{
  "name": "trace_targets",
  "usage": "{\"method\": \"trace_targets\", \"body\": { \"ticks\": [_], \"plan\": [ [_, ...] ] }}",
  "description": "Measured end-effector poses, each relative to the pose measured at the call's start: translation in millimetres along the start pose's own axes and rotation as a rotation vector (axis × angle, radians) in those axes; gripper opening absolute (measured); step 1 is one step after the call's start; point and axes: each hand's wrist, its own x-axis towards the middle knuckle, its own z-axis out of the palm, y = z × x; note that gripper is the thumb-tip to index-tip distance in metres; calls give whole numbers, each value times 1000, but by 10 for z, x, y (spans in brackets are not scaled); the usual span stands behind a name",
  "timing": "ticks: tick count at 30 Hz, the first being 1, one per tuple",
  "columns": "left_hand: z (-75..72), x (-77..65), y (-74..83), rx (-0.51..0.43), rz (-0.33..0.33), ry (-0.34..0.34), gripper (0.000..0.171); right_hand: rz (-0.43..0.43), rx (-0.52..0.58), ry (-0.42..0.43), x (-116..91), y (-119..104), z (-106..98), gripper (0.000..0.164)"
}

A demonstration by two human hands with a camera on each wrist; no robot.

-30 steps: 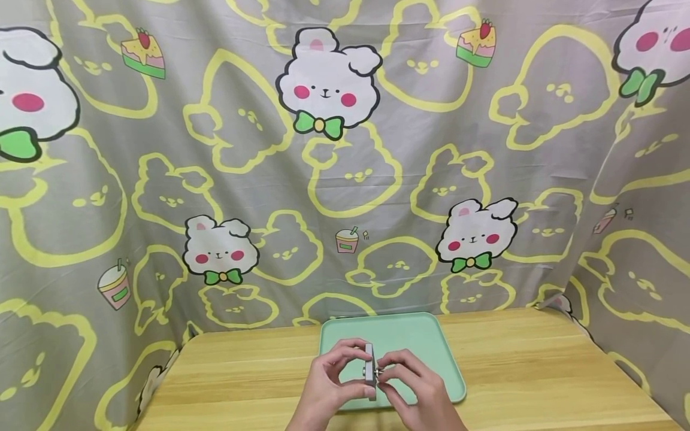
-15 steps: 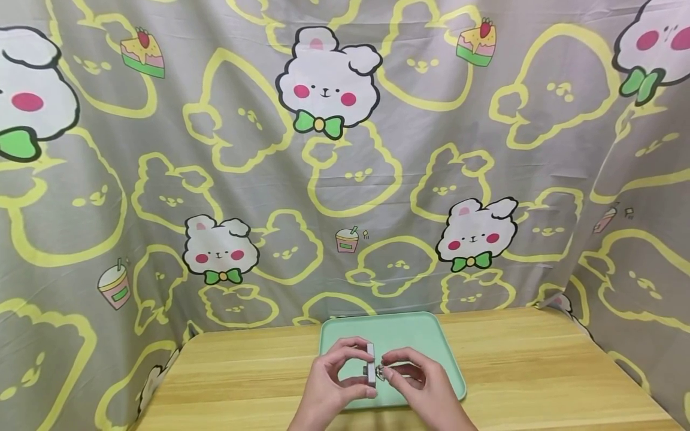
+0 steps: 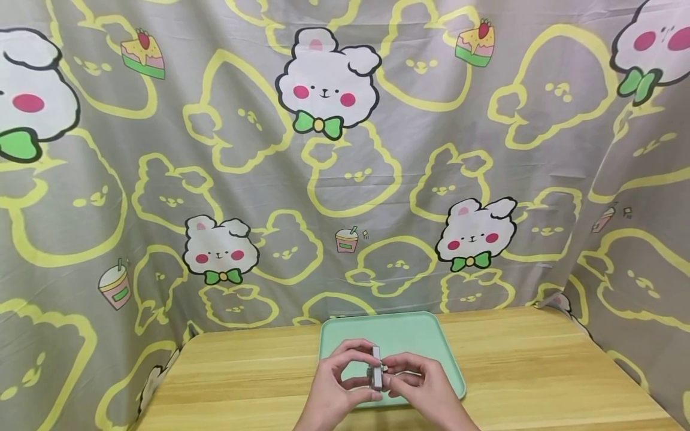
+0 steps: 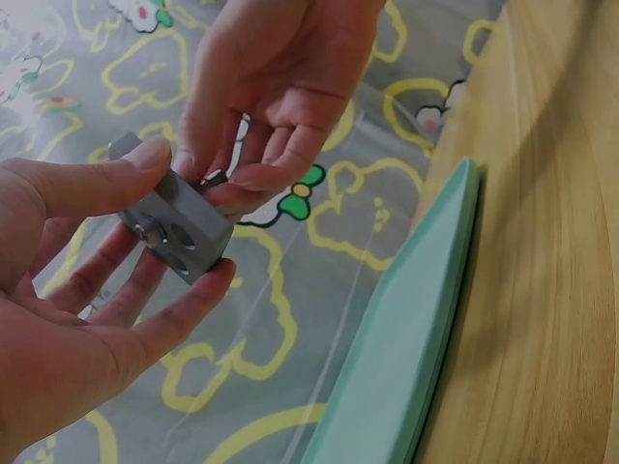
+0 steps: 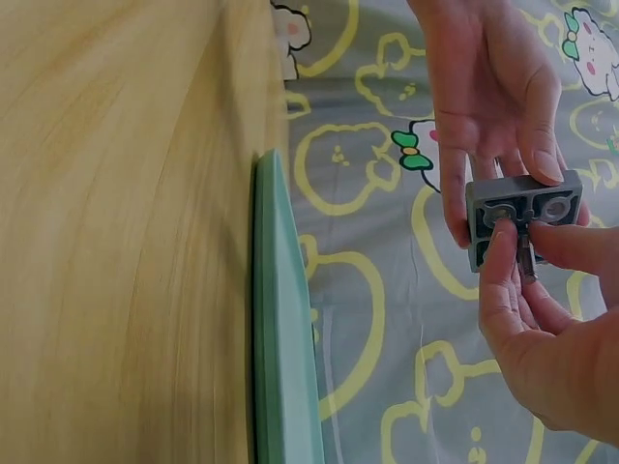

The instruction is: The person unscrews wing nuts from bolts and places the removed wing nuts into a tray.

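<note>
Holding the block [image 4: 201, 215] up off the tray [image 3: 388, 329], the left hand [image 3: 335, 381] grips it while the right hand [image 3: 423, 382] pinches the pin [image 5: 526, 259] at its face; a steady block and straight pin should help.

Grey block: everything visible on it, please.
The grey block is rectangular and matte, plastic or metal unclear. One broad face has round holes and a protruding stud; the other is recessed and ribbed with round rings, a silvery pin jutting out. It's in the air, narrow side toward the head camera, edges gripped by the left hand; the right hand pinches the pin.
</note>
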Motion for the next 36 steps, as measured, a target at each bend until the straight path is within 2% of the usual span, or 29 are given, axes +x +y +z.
{"method": "trace_targets", "body": {
  "ticks": [9,14,16,19,23,36],
  "plan": [
    [-10,6,-27,-24,-2,-5,39,-14,8,12,-8,6,20,27],
    [-24,13,-34,-52,-10,-8,40,-46,-61,56,-24,17,40,21],
    [-33,13,-38,-55,-13,-9,41,-111,-123,80,-36,28,57,16],
    [-50,15,-46,-60,-20,-9,42,-298,-233,133,-44,52,100,8],
    [-66,16,-42,-79,-22,-12,44,-535,-352,195,-32,85,141,17],
    [-111,8,-45,-153,-21,-7,49,-793,-468,183,2,154,131,36]
  ]
}}
